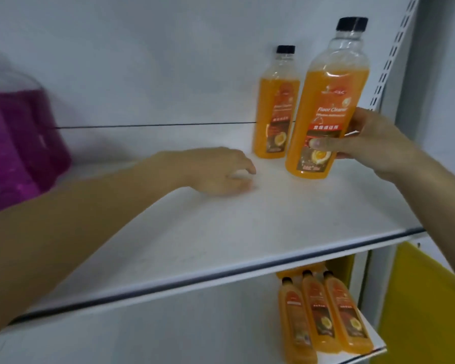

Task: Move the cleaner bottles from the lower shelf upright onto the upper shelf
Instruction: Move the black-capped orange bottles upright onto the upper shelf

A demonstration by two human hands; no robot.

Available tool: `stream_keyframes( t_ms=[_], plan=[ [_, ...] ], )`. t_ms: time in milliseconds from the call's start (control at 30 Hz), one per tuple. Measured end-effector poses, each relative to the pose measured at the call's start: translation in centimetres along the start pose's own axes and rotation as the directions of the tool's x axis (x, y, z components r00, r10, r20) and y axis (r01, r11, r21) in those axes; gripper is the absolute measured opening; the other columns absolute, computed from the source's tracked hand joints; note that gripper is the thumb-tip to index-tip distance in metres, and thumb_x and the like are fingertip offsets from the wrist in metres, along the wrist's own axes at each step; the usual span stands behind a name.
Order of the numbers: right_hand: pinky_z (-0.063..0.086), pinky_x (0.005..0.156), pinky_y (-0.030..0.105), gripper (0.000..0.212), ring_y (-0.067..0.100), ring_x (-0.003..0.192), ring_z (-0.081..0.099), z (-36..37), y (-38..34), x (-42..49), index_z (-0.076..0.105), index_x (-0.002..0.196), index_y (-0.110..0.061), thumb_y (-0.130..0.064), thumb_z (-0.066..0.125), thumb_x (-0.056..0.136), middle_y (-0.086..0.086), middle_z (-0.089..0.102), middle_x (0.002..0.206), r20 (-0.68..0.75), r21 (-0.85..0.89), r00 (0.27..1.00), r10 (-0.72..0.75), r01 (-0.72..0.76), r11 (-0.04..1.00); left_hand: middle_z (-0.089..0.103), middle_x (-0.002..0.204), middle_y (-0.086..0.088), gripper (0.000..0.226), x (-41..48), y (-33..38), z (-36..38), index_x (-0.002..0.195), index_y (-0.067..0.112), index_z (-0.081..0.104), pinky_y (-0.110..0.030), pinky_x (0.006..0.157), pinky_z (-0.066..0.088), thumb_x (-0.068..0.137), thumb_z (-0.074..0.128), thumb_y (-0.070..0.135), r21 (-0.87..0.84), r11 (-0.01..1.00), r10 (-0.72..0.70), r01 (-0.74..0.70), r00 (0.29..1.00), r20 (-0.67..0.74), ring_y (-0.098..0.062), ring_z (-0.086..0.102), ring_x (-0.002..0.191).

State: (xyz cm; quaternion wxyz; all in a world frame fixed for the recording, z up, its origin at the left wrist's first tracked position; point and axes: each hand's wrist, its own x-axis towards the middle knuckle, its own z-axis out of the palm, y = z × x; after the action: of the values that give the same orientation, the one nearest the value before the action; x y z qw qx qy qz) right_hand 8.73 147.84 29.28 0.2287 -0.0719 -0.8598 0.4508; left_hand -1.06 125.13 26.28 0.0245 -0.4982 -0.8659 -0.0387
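Here the right hand [373, 143] grips an orange bottle [326, 101] of floor cleaner by its lower half. Its fingers [357, 119] are curled round the far side and the thumb lies across the label. The bottle is upright with its black cap on top, over the back right corner of the upper shelf [221, 232]; whether its base touches the shelf, I cannot tell. A second bottle [275, 106] of the same kind stands upright just behind it to the left, against the back edge.

The left hand [216, 169] is near the middle of the upper shelf, a little blurred. Its fingers are loosely curled downward and hold nothing.

On the lower shelf [373, 334], 3 bottles [318, 311] lie side by side at the right end, caps toward the back. Purple jugs [19, 132] sit at the left end of the upper shelf. A yellow panel [418, 298] shows past the right edge.
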Motion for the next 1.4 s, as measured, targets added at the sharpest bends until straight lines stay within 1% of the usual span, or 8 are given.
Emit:
stream_keyframes(
  t_ms=[100, 233, 600, 833, 933, 1133, 1333, 1400],
  plan=[
    [0.054, 0.079, 0.036, 0.066, 0.016, 0.095, 0.063, -1.1, 1.6, 2.3, 0.054, 0.123, -0.015, -0.026, 0.081, 0.063, 0.001, 0.064, 0.109, 0.001, -0.013, 1.000, 0.023, -0.023, 1.000, 0.032, 0.150, 0.001, 0.064, 2.4, 0.0, 1.5, 0.142, 0.023, 0.035, -0.023, 0.112, 0.012, 0.089, 0.030, 0.058, -0.007, 0.999, 0.051, -0.050, 0.993, 0.103, -0.017, 0.025, 0.138],
    [0.053, 0.073, 0.029, 0.061, 0.010, 0.090, 0.062, -2.0, 3.1, 5.1, 0.053, 0.122, -0.015, -0.022, 0.080, 0.067, -0.007, 0.062, 0.099, 0.011, -0.011, 0.999, 0.047, -0.047, 0.999, 0.033, 0.147, 0.005, 0.095, 6.0, -1.0, 2.1, 0.141, 0.026, 0.036, -0.033, 0.116, 0.016, 0.065, 0.015, 0.080, -0.097, 0.993, 0.068, -0.063, 0.996, 0.050, -0.015, 0.024, 0.137],
    [0.050, 0.066, 0.023, 0.052, 0.012, 0.088, 0.061, -2.3, 6.0, 11.0, 0.053, 0.112, -0.017, -0.018, 0.080, 0.067, -0.004, 0.062, 0.098, 0.107, -0.001, 0.992, 0.063, -0.063, 0.998, 0.042, 0.140, 0.010, 0.068, 6.9, -0.9, 3.3, 0.135, 0.030, 0.044, -0.026, 0.112, 0.022, 0.080, 0.027, 0.067, -0.159, 0.984, 0.075, -0.086, 0.995, -0.069, -0.005, 0.031, 0.129],
    [0.051, 0.088, 0.037, 0.054, 0.021, 0.104, 0.060, -0.6, 6.6, 12.9, 0.051, 0.119, -0.012, -0.020, 0.078, 0.072, 0.005, 0.061, 0.118, 0.151, 0.038, 0.989, -0.007, 0.001, 0.999, 0.045, 0.137, 0.010, 0.067, 6.4, -0.3, 2.9, 0.133, 0.027, 0.048, -0.019, 0.108, 0.023, 0.078, 0.031, 0.063, -0.116, 0.992, -0.059, 0.045, 0.991, -0.124, -0.003, 0.036, 0.126],
    [0.044, 0.084, 0.029, 0.058, 0.013, 0.100, 0.053, -0.2, 7.4, 13.0, 0.046, 0.123, -0.012, -0.028, 0.075, 0.075, 0.003, 0.057, 0.123, 0.108, -0.065, 0.988, -0.107, 0.114, 0.991, 0.046, 0.135, 0.010, 0.065, 6.4, 0.0, 2.8, 0.132, 0.027, 0.049, -0.014, 0.104, 0.022, 0.079, 0.033, 0.060, -0.109, 0.989, -0.114, 0.099, 0.983, -0.140, -0.005, 0.038, 0.125],
    [0.040, 0.103, 0.039, 0.074, 0.023, 0.124, 0.045, -0.5, 8.0, 12.9, 0.032, 0.135, -0.008, -0.032, 0.073, 0.077, 0.010, 0.044, 0.136, 0.131, -0.104, 0.972, -0.194, 0.208, 0.973, 0.050, 0.135, 0.004, 0.058, 6.4, 0.3, 2.3, 0.131, 0.022, 0.050, -0.026, 0.107, 0.028, 0.089, 0.032, 0.058, 0.073, 0.971, -0.213, 0.227, 0.964, -0.162, -0.014, 0.042, 0.126],
    [0.032, 0.097, 0.029, 0.086, 0.027, 0.131, 0.033, -2.0, 7.1, 11.3, 0.016, 0.144, -0.005, -0.037, 0.067, 0.082, 0.015, 0.025, 0.144, 0.045, -0.226, 0.981, -0.187, 0.192, 0.955, 0.056, 0.126, -0.006, 0.080, 5.5, 2.8, 2.2, 0.123, 0.013, 0.057, -0.036, 0.087, 0.043, 0.078, 0.008, 0.056, 0.351, 0.871, -0.234, 0.344, 0.918, -0.320, -0.027, 0.055, 0.110],
    [0.031, 0.101, 0.032, 0.087, 0.028, 0.133, 0.032, -2.8, 6.2, 10.3, 0.013, 0.145, -0.005, -0.038, 0.065, 0.084, 0.015, 0.022, 0.146, 0.012, -0.255, 0.979, -0.202, 0.199, 0.946, 0.052, 0.131, -0.008, 0.068, 5.3, 3.4, 2.2, 0.128, 0.012, 0.051, -0.038, 0.088, 0.042, 0.089, 0.012, 0.050, 0.461, 0.800, -0.243, 0.384, 0.910, -0.337, -0.028, 0.052, 0.112]
  ],
)
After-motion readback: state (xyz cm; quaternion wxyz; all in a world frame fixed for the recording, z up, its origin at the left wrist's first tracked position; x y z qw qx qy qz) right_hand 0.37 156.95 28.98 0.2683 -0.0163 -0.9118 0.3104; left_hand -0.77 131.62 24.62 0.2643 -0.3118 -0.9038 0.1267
